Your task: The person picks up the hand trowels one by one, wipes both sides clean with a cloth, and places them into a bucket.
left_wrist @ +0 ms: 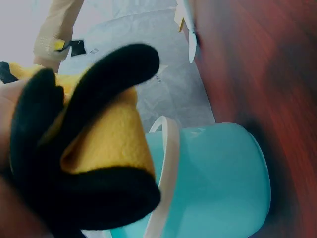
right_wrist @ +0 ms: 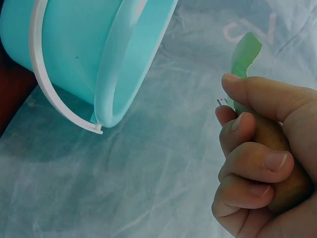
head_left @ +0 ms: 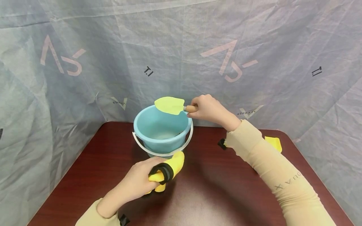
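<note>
In the head view my right hand (head_left: 210, 110) grips the wooden handle (head_left: 190, 109) of a trowel with a pale yellow-green blade (head_left: 169, 105). The blade points left, over the back of a light blue bucket (head_left: 161, 143). In the right wrist view, curled fingers (right_wrist: 255, 161) wrap the handle. My left hand (head_left: 141, 175), in front of the bucket, holds a bunched pair of yellow and black gloves (head_left: 175, 163). Black glove fingers and yellow fabric (left_wrist: 116, 136) fill much of the left wrist view. The bucket's white handle (head_left: 167, 154) hangs down at its front.
The bucket stands on a dark red-brown table (head_left: 209, 194). Partly behind my right sleeve, a yellow flat piece (head_left: 273, 143) lies at the table's right side. Grey printed cloth (head_left: 181, 47) hangs behind the table and along both sides.
</note>
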Available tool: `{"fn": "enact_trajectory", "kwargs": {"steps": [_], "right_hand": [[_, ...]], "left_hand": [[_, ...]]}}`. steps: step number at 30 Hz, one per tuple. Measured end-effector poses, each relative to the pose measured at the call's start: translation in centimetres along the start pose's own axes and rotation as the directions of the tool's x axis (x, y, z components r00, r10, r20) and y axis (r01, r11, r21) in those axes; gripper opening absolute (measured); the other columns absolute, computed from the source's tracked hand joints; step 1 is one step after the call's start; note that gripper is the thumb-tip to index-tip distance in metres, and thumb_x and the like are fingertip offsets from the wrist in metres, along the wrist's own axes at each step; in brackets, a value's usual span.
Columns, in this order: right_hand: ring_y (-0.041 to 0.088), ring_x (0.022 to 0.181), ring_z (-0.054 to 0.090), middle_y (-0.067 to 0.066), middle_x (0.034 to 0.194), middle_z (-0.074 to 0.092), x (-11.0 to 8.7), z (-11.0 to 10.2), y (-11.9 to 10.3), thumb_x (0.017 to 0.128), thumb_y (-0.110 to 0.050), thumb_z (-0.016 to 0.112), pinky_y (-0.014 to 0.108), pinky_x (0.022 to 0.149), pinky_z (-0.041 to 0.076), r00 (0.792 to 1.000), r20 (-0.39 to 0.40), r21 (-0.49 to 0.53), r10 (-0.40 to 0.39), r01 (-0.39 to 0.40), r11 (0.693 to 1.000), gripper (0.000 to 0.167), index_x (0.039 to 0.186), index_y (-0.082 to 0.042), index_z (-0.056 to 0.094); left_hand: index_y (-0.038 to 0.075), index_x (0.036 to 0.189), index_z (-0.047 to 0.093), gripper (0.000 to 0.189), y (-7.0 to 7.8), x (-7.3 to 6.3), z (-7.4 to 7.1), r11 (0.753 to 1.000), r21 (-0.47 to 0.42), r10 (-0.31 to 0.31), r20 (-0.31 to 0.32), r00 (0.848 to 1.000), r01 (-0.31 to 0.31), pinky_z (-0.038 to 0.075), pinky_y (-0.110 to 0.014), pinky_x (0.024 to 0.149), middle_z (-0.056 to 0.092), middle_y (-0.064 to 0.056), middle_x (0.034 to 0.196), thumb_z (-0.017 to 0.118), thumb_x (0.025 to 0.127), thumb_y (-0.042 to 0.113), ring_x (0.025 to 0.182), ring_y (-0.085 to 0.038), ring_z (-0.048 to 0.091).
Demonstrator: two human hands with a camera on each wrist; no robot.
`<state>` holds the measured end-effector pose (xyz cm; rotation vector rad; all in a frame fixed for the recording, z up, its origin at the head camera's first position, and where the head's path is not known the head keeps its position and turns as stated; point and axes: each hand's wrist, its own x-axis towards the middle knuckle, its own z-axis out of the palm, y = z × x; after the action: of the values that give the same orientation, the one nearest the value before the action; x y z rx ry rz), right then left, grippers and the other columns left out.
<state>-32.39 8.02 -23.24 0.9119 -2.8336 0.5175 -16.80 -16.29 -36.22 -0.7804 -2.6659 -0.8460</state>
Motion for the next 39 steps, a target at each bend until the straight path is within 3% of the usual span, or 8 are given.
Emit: {"fn": "enact_trajectory", "kwargs": {"steps": [3,6,14,20,25,32,36,39], "right_hand": [[0.012,0.053,0.039,-0.004,0.057,0.039,0.8,0.6,-0.3,0.078,-0.03,0.073,0.025,0.05,0.033,0.999,0.036,-0.001,0.021,-0.021,1.0,0.029,0.066,-0.013,0.053],[0.012,0.052,0.037,-0.004,0.056,0.036,1.4,1.4,-0.6,0.078,-0.031,0.073,0.025,0.05,0.031,0.997,0.067,0.0,0.034,-0.034,0.999,0.033,0.063,-0.014,0.049],[0.013,0.055,0.04,-0.004,0.058,0.037,2.8,4.3,-1.4,0.079,-0.031,0.073,0.026,0.052,0.034,0.99,0.13,-0.049,0.05,-0.044,0.998,0.031,0.063,-0.016,0.051],[0.012,0.053,0.022,-0.004,0.055,0.021,3.7,6.5,-2.2,0.086,-0.029,0.064,0.026,0.049,0.024,0.987,0.153,-0.108,0.054,-0.037,0.993,0.046,0.056,-0.018,0.032],[0.011,0.05,0.021,-0.004,0.052,0.02,4.2,7.9,-2.6,0.089,-0.035,0.061,0.025,0.047,0.024,0.986,0.167,-0.17,0.028,0.001,0.986,0.05,0.052,-0.018,0.032],[0.01,0.048,0.025,-0.006,0.049,0.027,4.9,9.5,-2.4,0.087,-0.029,0.064,0.024,0.05,0.028,0.958,0.285,-0.138,0.018,0.023,0.99,0.044,0.052,-0.018,0.041],[0.01,0.049,0.032,-0.007,0.05,0.032,5.2,10.1,-2.6,0.084,-0.027,0.068,0.024,0.048,0.031,0.939,0.343,-0.133,0.028,0.019,0.991,0.039,0.054,-0.018,0.046],[0.011,0.048,0.027,-0.005,0.05,0.027,5.4,10.4,-2.8,0.084,-0.028,0.069,0.025,0.047,0.028,0.926,0.374,-0.135,0.039,0.013,0.991,0.044,0.053,-0.018,0.04]], "left_hand": [[0.032,0.116,0.061,0.063,-0.1,0.1,0.7,0.989,0.103,0.108,-0.056,0.993,-0.102,0.05,-0.026,0.071,0.061,0.02,0.112,0.08,0.06,0.011,0.092,-0.002,0.059],[0.03,0.12,0.06,0.067,-0.2,0.2,1.3,0.961,0.198,0.214,-0.099,0.972,-0.192,0.052,-0.027,0.069,0.06,0.016,0.117,0.078,0.06,0.008,0.103,-0.005,0.06],[0.023,0.123,0.059,0.068,-0.5,0.8,2.2,0.856,0.352,0.446,-0.131,0.885,-0.379,0.053,-0.028,0.064,0.06,0.007,0.118,0.079,0.059,0.008,0.094,-0.013,0.06],[0.021,0.121,0.062,0.064,-0.3,0.9,2.5,0.821,0.382,0.503,-0.129,0.854,-0.425,0.051,-0.025,0.062,0.061,0.003,0.117,0.081,0.061,0.013,0.081,-0.013,0.057],[0.019,0.122,0.061,0.068,-0.4,0.8,2.6,0.788,0.419,0.536,-0.106,0.837,-0.451,0.049,-0.023,0.063,0.061,0.003,0.118,0.081,0.057,0.012,0.08,-0.012,0.056],[0.018,0.123,0.06,0.073,-0.8,0.5,2.4,0.764,0.456,0.552,-0.095,0.828,-0.457,0.048,-0.024,0.063,0.061,0.002,0.119,0.08,0.054,0.008,0.083,-0.013,0.056],[0.018,0.124,0.06,0.074,-1.1,0.2,2.4,0.765,0.453,0.55,-0.091,0.831,-0.457,0.048,-0.024,0.063,0.062,0.002,0.119,0.08,0.054,0.008,0.082,-0.013,0.056],[0.018,0.124,0.06,0.074,-1.4,0.0,2.4,0.773,0.447,0.541,-0.094,0.835,-0.451,0.049,-0.024,0.064,0.062,0.002,0.118,0.08,0.053,0.007,0.082,-0.014,0.056]]}}
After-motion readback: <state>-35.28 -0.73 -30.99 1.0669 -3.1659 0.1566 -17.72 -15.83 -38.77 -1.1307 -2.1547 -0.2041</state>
